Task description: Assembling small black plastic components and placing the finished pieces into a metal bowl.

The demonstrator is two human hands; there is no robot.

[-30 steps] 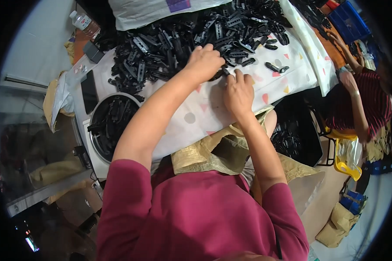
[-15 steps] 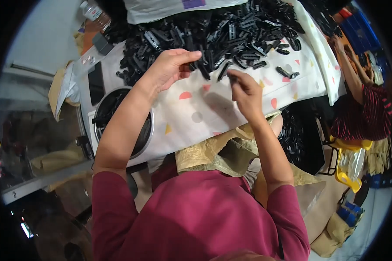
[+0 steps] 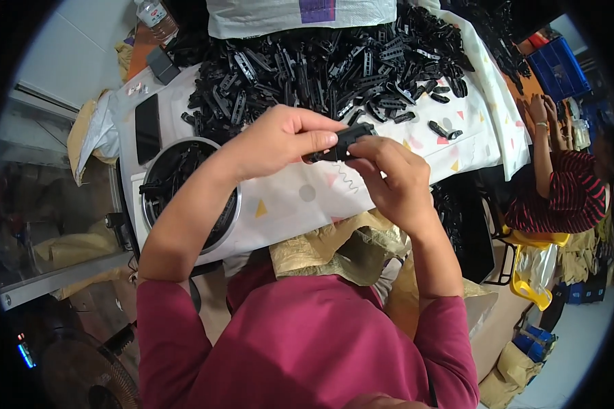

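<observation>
Over the table's near half, my left hand (image 3: 290,142) and my right hand (image 3: 397,176) meet on a dark black plastic piece (image 3: 348,140). The left thumb and fingers pinch its left end, while the right fingers press on its right end. Parts of it are hidden behind my fingers, so its exact kind is unclear. Just beyond both hands spreads a large heap of narrow black plastic parts (image 3: 368,65). A thin wavy line (image 3: 346,177) shows just below the held piece; whether it is loose or printed I cannot tell.
A round metal-rimmed bowl (image 3: 235,217) with black parts stands by my left forearm, near a dark phone (image 3: 147,129). A white sack (image 3: 266,19) lies behind the heap. At right are a black bin (image 3: 481,242), a blue crate (image 3: 559,67) and another person in a striped top (image 3: 559,198).
My hands, apart before, have come together on a black plastic piece. The left hand moved right and nearer; the right hand moved a little nearer.
</observation>
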